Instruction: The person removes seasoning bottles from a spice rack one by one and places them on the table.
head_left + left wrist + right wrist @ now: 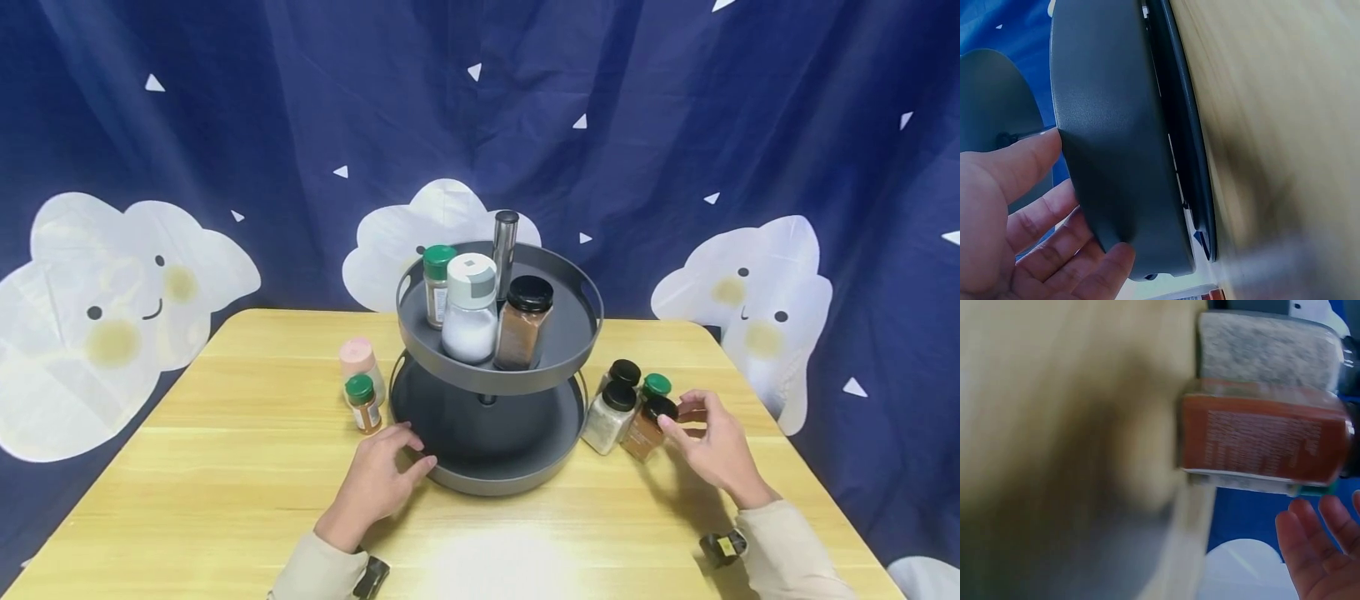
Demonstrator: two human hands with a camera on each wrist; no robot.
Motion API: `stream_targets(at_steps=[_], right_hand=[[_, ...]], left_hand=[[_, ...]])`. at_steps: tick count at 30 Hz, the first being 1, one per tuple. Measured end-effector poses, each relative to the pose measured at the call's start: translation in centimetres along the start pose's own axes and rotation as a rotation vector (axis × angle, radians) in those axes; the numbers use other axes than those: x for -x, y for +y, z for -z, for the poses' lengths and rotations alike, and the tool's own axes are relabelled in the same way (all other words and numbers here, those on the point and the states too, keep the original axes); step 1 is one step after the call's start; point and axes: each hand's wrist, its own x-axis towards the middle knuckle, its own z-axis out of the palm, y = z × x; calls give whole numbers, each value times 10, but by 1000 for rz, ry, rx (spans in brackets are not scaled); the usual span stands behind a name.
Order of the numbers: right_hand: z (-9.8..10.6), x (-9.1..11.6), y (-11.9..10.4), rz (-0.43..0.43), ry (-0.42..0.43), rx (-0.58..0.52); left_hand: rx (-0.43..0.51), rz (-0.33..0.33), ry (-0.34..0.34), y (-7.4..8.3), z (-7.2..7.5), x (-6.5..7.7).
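A dark grey two-tier turntable rack [498, 482] stands on the table. My left hand [382, 475] touches the lower tier's rim at its front left. In the left wrist view, thumb and fingers lie along the edge of that tier's wall [1110, 125], loosely bent. At the right, my right hand [708, 442] has its fingers spread beside the black lid of a brown spice jar [642, 437]. The right wrist view shows its fingertips just apart from this jar [1260, 440]. Against the jar stands a black-lidded jar of pale grains [606, 425].
Behind those stand another black-lidded jar [622, 372] and a green-lidded one [657, 384]. The upper tier holds a green-lidded jar [437, 292], a white shaker [470, 321] and a brown jar [521, 333]. Left of the rack are a pink-lidded jar [358, 357] and a small green-lidded jar [364, 408].
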Motion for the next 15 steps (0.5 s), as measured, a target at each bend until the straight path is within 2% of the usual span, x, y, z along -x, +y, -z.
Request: stream_targets(at_steps=[4, 9, 12, 15], right_hand=[[9, -7, -6, 23, 54, -8], [22, -20, -20, 83, 179, -43], [28, -30, -35, 133, 241, -66], [31, -41, -54, 184, 260, -102]], left_hand=[[-4, -5, 5, -1, 0, 0], [-5, -10, 9, -2, -1, 0], [-7, -13, 10, -2, -1, 0], [-8, -21, 16, -3, -2, 0]])
